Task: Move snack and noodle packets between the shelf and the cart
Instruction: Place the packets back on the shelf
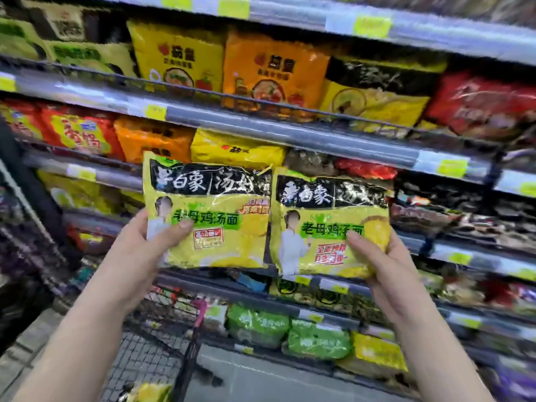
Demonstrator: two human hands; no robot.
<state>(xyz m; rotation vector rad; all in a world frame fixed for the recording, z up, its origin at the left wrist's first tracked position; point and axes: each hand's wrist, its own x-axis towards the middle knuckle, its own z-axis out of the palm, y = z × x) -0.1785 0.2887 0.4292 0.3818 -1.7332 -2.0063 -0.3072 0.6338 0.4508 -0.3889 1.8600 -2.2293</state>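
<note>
I hold up two matching yellow noodle packets with black tops, side by side in front of the shelf. My left hand (145, 245) grips the left packet (214, 216) by its lower left corner, thumb on the front. My right hand (385, 262) grips the right packet (327, 224) by its lower right corner, thumb across its face. Below me is the wire cart (150, 352), with a yellow packet (150, 393) lying in its basket at the bottom edge of the view.
The shelf (290, 134) fills the view in several tiers, packed with yellow, orange, red and black noodle packets. Green packets (290, 329) lie on the lowest tier. The cart's handle with a pink end (200, 311) stands between my arms.
</note>
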